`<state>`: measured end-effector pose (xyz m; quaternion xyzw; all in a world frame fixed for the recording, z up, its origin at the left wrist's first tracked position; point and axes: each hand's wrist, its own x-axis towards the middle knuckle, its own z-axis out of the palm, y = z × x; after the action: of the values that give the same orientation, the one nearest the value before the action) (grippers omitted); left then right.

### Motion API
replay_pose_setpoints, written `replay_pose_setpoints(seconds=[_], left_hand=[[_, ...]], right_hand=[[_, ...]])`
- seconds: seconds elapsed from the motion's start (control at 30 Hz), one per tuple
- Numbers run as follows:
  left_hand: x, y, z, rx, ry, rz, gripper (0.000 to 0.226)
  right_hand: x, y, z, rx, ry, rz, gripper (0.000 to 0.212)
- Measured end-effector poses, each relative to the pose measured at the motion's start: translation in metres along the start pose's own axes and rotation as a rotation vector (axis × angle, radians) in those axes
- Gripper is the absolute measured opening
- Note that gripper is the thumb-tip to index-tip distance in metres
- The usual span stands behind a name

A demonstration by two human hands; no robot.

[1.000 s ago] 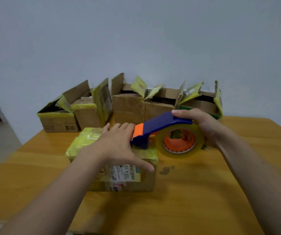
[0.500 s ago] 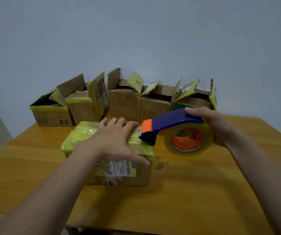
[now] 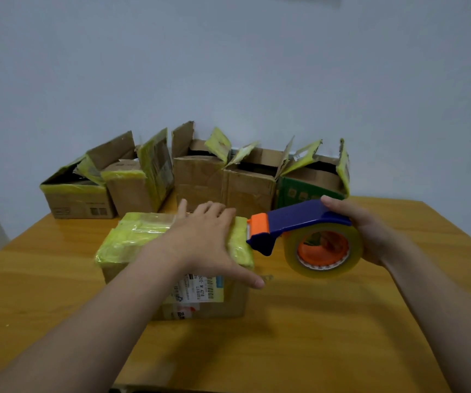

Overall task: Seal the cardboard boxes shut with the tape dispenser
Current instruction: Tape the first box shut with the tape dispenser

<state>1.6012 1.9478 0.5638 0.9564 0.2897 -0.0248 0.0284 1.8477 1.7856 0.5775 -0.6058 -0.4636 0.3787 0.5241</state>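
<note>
So the person's left hand (image 3: 208, 239) lies flat, fingers straight, pressing on the small brown cardboard box with a yellow-taped top (image 3: 120, 245) near the front of the wooden table (image 3: 342, 321). The right hand (image 3: 362, 231) is wrapped round the blue and orange plastic tape dispenser (image 3: 294, 219), orange nose right at that box's right top edge. This one looks nearly sealed. The row of open cardboard boxes (image 3: 200, 177) at the back, flaps up, looks like it's all left to do.

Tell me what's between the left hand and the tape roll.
The nose of the tape dispenser lies there, by the right edge of the box; the head view shows it.
</note>
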Motion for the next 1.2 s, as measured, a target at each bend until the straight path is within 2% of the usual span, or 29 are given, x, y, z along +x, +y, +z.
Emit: replay_pose_setpoints(seconds=[0.17,0.57,0.7,0.83,1.0,1.1,1.2], left_hand=[[0.007,0.002,0.012,-0.051,0.077,0.1,0.132],[0.009,-0.004,0.012,-0.071,0.054,0.113,0.132],[0.007,-0.002,0.011,-0.049,0.062,0.124,0.131],[0.005,0.0,0.01,-0.05,0.079,0.136,0.132],[-0.003,0.005,0.007,-0.231,0.174,0.221,0.13],[-0.01,0.003,0.008,-0.377,0.242,0.266,0.111],[-0.014,0.001,0.008,-0.41,0.252,0.315,0.094]], right_hand=[[-0.002,0.009,-0.006,-0.057,-0.025,0.006,0.044],[0.001,0.017,-0.017,-0.068,-0.044,0.001,0.037],[0.006,-0.002,-0.018,-0.206,-0.058,0.009,0.043],[0.021,-0.053,-0.015,-0.451,-0.124,0.053,0.051],[0.042,-0.099,0.003,-0.653,-0.177,0.104,0.038],[0.044,-0.096,0.0,-0.647,-0.186,0.1,0.039],[0.043,-0.078,-0.011,-0.596,-0.174,0.09,0.041]])
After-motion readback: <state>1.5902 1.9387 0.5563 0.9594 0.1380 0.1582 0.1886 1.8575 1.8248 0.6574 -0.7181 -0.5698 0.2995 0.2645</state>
